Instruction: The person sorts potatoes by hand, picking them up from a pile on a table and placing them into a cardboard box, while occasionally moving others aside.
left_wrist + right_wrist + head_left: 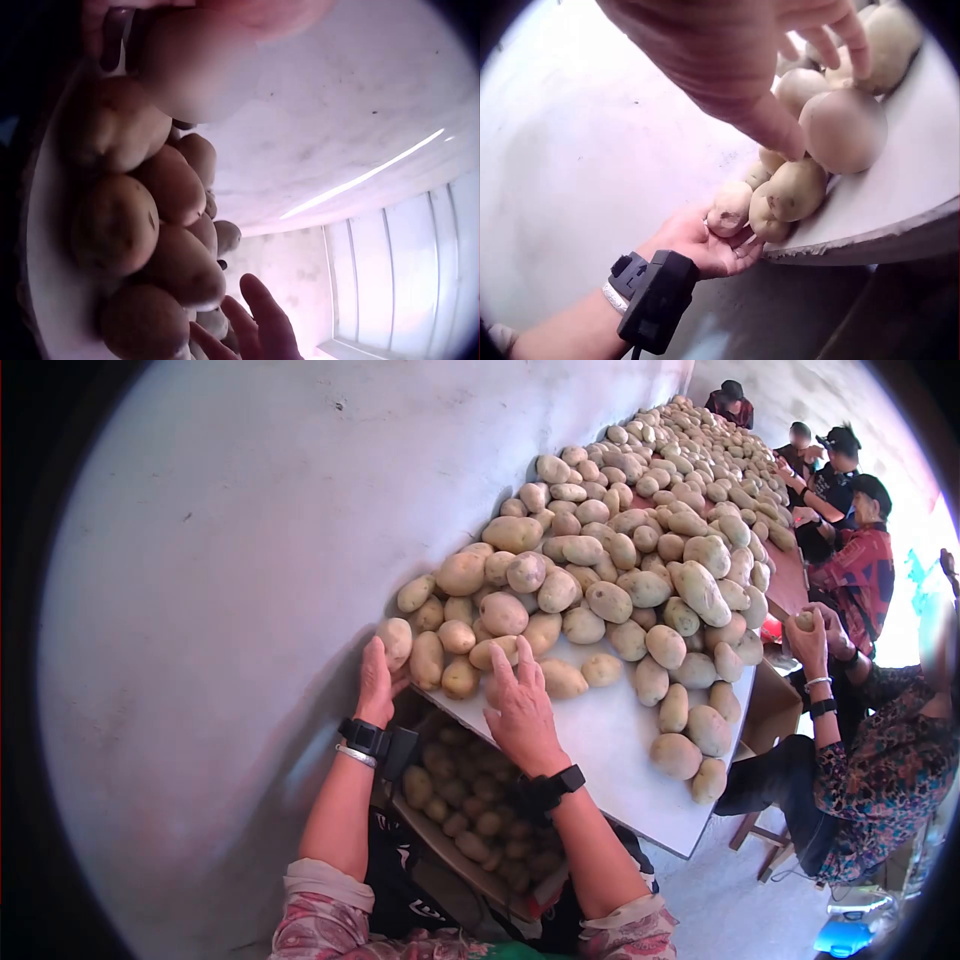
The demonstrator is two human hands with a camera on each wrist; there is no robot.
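My left hand [376,688] is at the near left corner of the white table [620,760], by the wall. It holds a round potato [396,644], thumb against its side; in the right wrist view this potato [730,209] sits in the upturned palm beside the table edge. Over the front of the potato heap [608,600], my right hand [524,722] reaches with fingers spread and grips nothing. Its fingertips overlap an oblong potato [497,653] in the head view. Close to the left hand lies another oblong potato [427,661].
Below the table edge stands an open box [462,857] with many potatoes inside. The heap runs back along the wall [250,540]. A person in a flowered top [885,760] sits at the right, holding a potato [804,621]; several other people line the table's far right side.
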